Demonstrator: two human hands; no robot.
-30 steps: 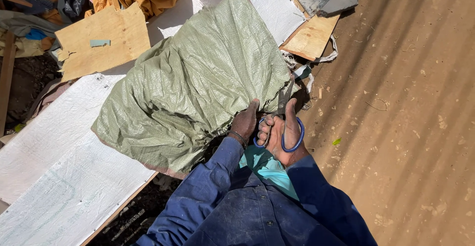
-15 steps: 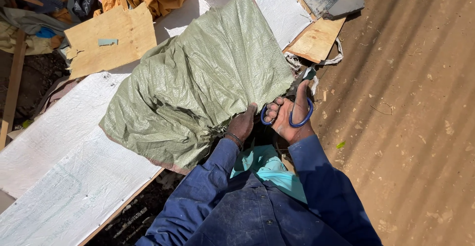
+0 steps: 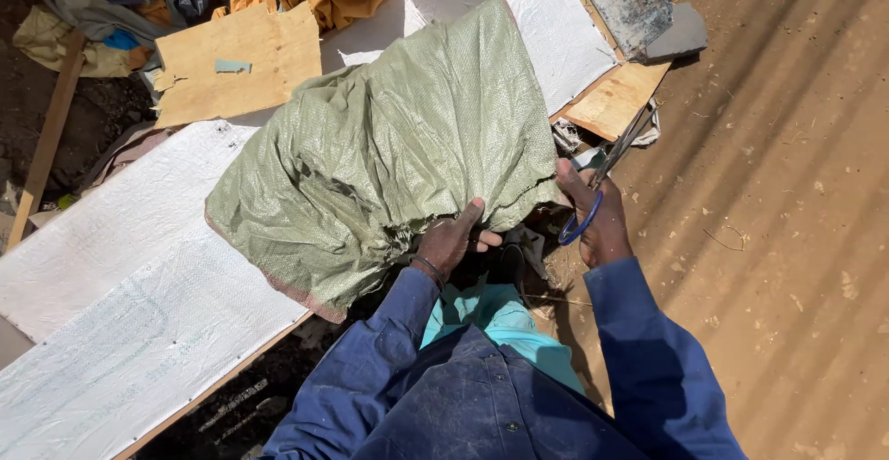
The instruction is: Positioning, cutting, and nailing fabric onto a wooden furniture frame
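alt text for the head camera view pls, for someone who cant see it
A person in a blue work jacket grips the near edge of a crumpled green woven plastic sack with the left hand, while the right hand holds blue-handled scissors beside it. The sack lies over white sheet-covered boards beside bare brown earth.

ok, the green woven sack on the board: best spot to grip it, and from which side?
Probably the near hem of the green woven sack, from the person's side. It overhangs the white board there, so fingers can pinch the bunched, frayed edge top and bottom. The left hand already grips that spot, while the right hand holds blue-handled scissors at the right edge.
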